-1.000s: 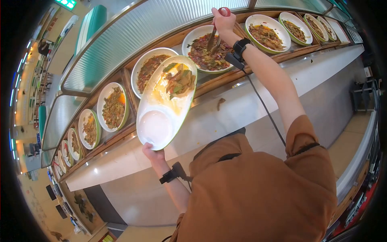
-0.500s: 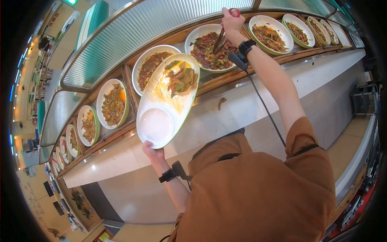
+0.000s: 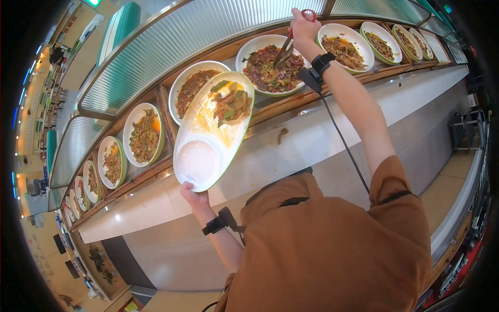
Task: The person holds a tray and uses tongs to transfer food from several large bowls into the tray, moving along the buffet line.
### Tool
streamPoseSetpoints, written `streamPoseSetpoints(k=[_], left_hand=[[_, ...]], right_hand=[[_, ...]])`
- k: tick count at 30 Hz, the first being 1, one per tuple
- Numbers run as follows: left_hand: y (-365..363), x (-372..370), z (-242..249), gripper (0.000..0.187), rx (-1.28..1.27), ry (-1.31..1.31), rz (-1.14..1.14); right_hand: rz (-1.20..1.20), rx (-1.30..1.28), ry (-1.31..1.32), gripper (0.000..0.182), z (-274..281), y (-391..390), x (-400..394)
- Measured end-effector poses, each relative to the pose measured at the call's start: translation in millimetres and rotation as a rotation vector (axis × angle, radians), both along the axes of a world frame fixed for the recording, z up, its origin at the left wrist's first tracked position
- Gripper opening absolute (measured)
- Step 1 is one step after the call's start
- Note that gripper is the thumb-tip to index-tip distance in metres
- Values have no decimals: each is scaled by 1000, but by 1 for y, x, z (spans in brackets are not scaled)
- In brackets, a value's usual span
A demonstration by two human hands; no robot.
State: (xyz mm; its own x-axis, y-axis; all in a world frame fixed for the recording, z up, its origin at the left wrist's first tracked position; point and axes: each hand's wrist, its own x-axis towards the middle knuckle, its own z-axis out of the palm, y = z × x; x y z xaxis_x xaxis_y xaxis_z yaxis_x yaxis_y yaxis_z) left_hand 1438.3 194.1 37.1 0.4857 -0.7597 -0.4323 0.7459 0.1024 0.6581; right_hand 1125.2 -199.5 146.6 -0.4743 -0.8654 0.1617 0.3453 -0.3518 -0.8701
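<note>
My left hand (image 3: pixel 196 195) grips the lower end of a white oval dish (image 3: pixel 195 158) with a green outer side. The dish is tilted above the counter edge, with some cooked food and orange oil at its upper end. My right hand (image 3: pixel 305 28) is closed around red-handled metal tongs (image 3: pixel 283 53). Their tips rest in the food of a round white bowl (image 3: pixel 241 57). The oval dish partly covers another bowl of food (image 3: pixel 189 91) to the left of that one.
More white bowls of food, such as one on the left (image 3: pixel 143 134) and one on the right (image 3: pixel 345 49), line a wooden-framed counter (image 3: pixel 166 112). Ribbed glass (image 3: pixel 197 31) stands behind them. A pale ledge (image 3: pixel 156 200) runs along the front. A black cable (image 3: pixel 340 138) hangs from my right wrist.
The view has shifted slightly. The tongs still sit in the round bowl, turned a little, with the red handle loop showing more. The oval dish stays in my left hand, about as tilted.
</note>
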Motion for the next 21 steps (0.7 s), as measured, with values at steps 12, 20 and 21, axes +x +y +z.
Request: streamPoseSetpoints(k=[12,20,21], left_hand=[[1,3,0,70,-8,25,1],[1,4,1,67,-17,59,-2],[0,5,1,67,-13,62,-3]], right_hand=[[215,-2,-186,22,96,45,86],[415,11,-106,25,61,87,158],[434,-15,-83,25,52,89,165]])
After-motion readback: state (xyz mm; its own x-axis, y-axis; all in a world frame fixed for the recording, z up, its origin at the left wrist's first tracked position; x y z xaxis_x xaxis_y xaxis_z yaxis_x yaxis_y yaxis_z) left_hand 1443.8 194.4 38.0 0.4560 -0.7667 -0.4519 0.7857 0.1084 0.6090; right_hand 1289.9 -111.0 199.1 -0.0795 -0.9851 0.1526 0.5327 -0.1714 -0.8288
